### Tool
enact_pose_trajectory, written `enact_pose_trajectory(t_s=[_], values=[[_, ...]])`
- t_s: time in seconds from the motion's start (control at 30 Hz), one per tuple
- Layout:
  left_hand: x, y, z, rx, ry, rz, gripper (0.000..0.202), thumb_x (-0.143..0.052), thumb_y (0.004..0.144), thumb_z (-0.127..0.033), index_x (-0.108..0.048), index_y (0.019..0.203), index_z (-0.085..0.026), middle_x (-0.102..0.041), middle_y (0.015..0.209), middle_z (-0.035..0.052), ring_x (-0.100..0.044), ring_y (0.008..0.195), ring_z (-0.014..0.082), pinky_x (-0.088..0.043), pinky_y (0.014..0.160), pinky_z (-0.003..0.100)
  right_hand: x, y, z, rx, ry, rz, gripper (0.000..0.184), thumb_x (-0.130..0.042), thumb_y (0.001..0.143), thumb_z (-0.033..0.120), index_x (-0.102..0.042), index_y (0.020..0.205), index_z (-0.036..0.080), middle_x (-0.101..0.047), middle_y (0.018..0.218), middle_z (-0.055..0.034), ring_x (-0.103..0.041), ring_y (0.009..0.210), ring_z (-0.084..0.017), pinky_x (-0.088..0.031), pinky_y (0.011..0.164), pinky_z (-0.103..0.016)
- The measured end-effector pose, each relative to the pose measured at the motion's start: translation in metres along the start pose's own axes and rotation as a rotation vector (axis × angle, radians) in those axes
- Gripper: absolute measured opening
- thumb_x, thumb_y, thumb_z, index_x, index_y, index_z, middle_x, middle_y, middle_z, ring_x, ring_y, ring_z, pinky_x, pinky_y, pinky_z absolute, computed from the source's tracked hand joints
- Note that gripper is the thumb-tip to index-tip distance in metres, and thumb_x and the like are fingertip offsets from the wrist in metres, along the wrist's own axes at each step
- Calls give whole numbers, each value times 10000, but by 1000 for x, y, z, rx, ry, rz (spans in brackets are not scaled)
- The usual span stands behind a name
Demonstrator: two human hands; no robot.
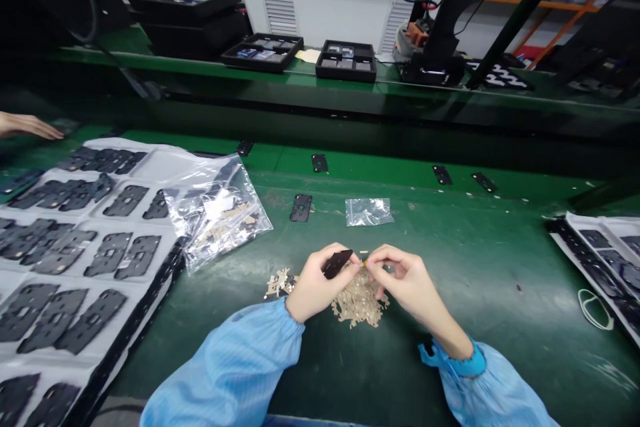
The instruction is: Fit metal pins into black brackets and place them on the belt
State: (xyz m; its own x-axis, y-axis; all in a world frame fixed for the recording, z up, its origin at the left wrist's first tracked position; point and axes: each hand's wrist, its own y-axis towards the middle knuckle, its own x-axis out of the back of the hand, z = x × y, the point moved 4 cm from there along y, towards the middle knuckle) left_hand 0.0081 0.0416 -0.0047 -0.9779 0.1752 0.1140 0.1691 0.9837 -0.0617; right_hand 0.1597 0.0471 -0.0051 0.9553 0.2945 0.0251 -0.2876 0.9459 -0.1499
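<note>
Now left hand (313, 287) holds black plate (337, 262), right hand (407, 283) pinches tan piece (365, 262).

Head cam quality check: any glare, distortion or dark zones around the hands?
Head view: wide-angle bend bows the green bench; glare on the large plastic bag; top-left corner falls into shadow; left hand, its black part and right hand are evenly lit and sharp.

White tray of black plates (165, 163), clear bag of tan pieces (220, 213), small clear bag (369, 211), rubber band (595, 309)
</note>
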Motion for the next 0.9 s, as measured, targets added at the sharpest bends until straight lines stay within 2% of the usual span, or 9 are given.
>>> enact_pose_trajectory(t_s=[0.1,0.2,0.4,0.57,0.7,0.8,0.9], values=[[1,-3,-8,-155,126,-103,92,-597,766,-223,-635,721,-152,-601,766,43,-577,719,144,-449,649,229,0,0,0,26,-17,-23,140,-651,752,288,-651,742,148,-524,731,-23,-542,587,-130,-551,409,-221],[-1,-7,-7,-208,208,-135,76,-597,772,-205,-642,740,-154,-602,750,40,-543,623,116,-416,559,214,-1,-1,-1,53,-53,-29,124,-635,764,272,-658,760,150,-531,767,-31,-546,572,-125,-564,424,-235],[-4,-10,-2,-225,243,-123,85,-579,777,-184,-658,767,-155,-599,724,34,-488,534,90,-377,486,205,-5,-5,2,128,-208,-25,137,-577,811,264,-658,773,161,-547,789,-39,-542,509,-97,-553,421,-210],[-3,-8,-2,-195,222,-75,95,-574,765,-177,-661,746,-144,-600,715,39,-457,498,82,-356,457,210,-6,-8,8,260,-372,-16,134,-532,841,222,-659,836,180,-568,816,-56,-569,598,-120,-537,467,-191],[-2,-8,-1,-176,225,-72,83,-576,751,-167,-643,711,-140,-583,691,29,-441,493,78,-342,450,208,-9,-11,10,330,-415,5,148,-502,853,181,-649,864,182,-567,807,-55,-568,625,-123,-520,489,-192],[-3,-7,-1,-159,227,-102,81,-575,735,-148,-627,674,-142,-565,661,17,-440,497,79,-333,448,203,-12,-11,8,308,-384,11,141,-509,846,190,-648,827,180,-562,791,-51,-561,603,-119,-518,472,-193],[-1,-5,-1,-143,225,-146,109,-566,727,-130,-595,623,-145,-548,635,8,-460,522,89,-343,466,203,-10,-8,4,177,-241,11,124,-560,821,240,-653,776,172,-558,799,-45,-556,545,-106,-540,444,-204]])
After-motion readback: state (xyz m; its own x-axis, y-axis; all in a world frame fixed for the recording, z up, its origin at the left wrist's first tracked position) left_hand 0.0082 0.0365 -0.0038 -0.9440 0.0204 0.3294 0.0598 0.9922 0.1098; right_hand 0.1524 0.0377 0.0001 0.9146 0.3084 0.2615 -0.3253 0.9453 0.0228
